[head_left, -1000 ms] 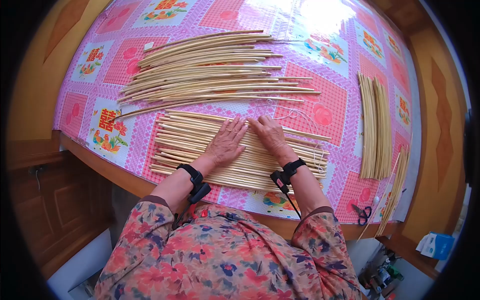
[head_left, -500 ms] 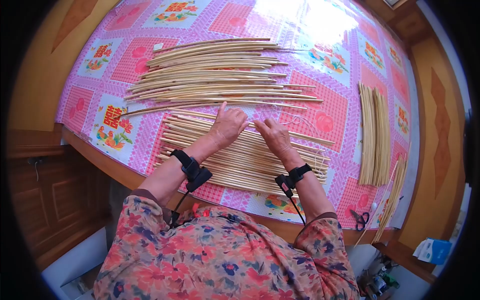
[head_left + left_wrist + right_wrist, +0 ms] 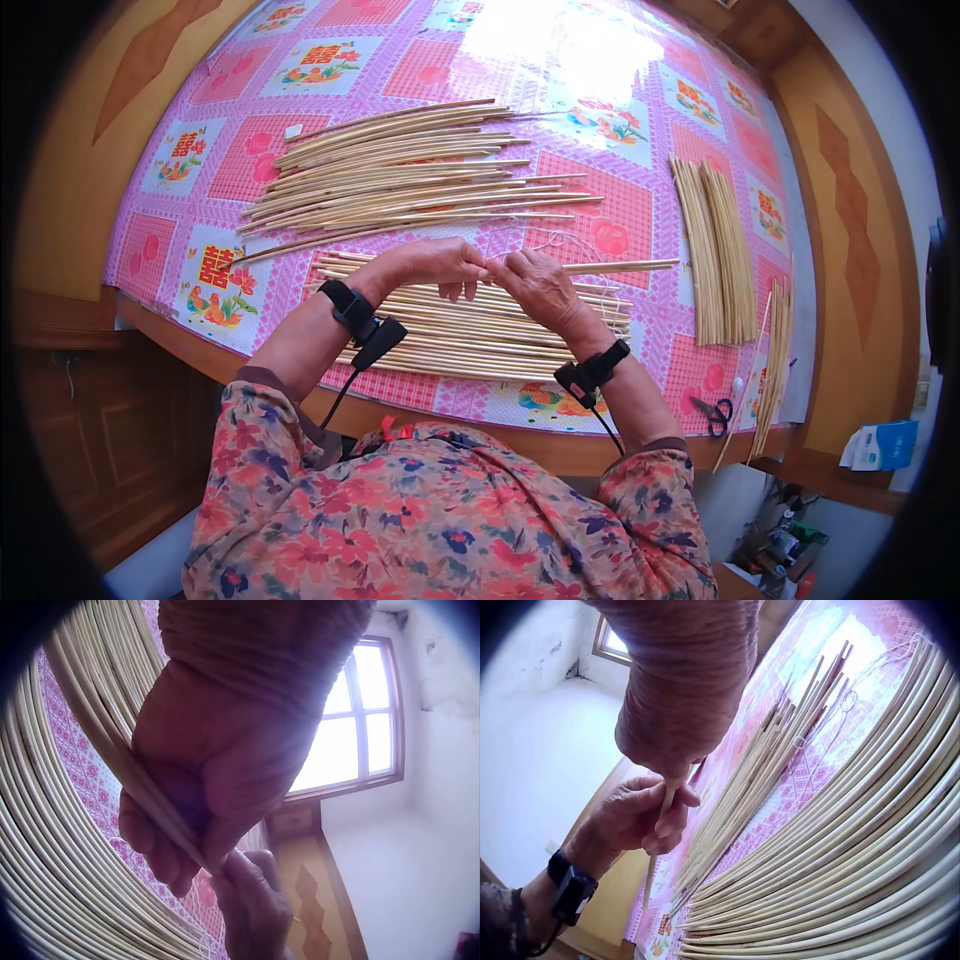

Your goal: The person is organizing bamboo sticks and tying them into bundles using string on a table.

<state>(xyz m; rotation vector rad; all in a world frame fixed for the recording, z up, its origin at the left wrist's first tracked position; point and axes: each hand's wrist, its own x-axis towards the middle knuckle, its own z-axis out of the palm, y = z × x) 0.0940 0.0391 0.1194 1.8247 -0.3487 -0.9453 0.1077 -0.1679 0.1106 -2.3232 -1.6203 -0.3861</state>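
Note:
In the head view my left hand and right hand meet over a row of pale stalks laid side by side. Between them they pinch a pair of thin pale stalks, raised above the row and running out to the right. The left wrist view shows the held stalks crossing under the left palm, with thumb and fingers on them. From the right wrist, the left fingers curl round a stalk close to the right hand; the right fingertips are hidden there. White thread lies just beyond the hands.
A spread pile of loose stalks lies behind the row. Two thicker bundles and a thinner one are at the right. Dark-handled scissors rest near the table's front edge. Patterned plastic covers the table.
Both hands lay on the row of stalks a second ago. The left hand lifted and turned over, and now both hands hold stalks raised above the row.

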